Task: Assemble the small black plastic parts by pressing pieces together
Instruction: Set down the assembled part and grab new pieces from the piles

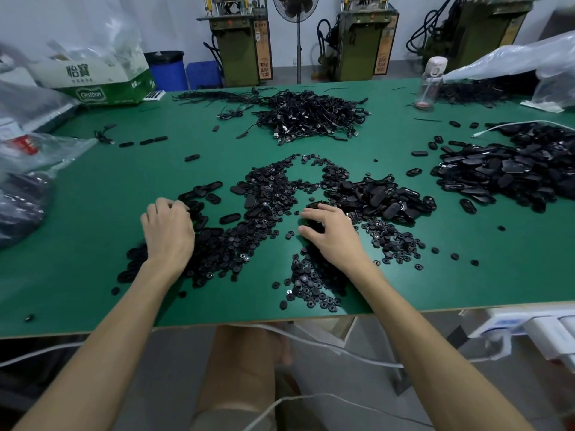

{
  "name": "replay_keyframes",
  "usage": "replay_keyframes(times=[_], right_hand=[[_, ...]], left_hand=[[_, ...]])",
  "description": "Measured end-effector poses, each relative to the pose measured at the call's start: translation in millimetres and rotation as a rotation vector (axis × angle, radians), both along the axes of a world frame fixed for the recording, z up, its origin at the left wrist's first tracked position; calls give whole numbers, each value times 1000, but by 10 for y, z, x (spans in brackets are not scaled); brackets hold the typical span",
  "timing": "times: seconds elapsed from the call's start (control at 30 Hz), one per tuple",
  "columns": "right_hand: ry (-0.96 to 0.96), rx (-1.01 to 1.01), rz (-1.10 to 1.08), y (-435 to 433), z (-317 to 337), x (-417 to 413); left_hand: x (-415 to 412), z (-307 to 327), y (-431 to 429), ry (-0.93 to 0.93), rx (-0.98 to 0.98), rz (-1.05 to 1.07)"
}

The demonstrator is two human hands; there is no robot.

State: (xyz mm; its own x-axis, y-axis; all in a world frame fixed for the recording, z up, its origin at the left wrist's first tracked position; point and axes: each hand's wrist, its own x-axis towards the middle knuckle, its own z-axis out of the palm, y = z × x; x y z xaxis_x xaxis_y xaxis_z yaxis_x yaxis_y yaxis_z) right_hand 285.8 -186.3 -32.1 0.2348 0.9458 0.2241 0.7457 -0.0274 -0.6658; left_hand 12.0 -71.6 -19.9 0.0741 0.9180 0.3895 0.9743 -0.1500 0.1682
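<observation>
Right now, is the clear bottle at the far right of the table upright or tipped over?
Upright. The clear bottle stands on its base on the green table, white cap on top, leaning only slightly in this wide-angle view.

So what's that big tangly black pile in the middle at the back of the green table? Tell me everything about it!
The tangly pile is a heap of thin black cables, heaped and knotted together. Many ends carry small flat plugs, some with shiny metal tips. It sits on the green table toward the far edge, in front of a standing fan. A few loose cables trail off to its left. Neither hand touches it; it lies apart from the nearer black plastic parts.
</observation>
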Motion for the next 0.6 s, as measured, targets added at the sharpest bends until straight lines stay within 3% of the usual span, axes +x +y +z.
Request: replay_keyframes(times=[0.33,0.6], right_hand=[[-180,101,30,14,-34,-57],[-172,132,-68,34,-46,-46]], left_hand=[[185,65,-83,-213,41,-60],[474,180,-278,-611,-57,-322]])
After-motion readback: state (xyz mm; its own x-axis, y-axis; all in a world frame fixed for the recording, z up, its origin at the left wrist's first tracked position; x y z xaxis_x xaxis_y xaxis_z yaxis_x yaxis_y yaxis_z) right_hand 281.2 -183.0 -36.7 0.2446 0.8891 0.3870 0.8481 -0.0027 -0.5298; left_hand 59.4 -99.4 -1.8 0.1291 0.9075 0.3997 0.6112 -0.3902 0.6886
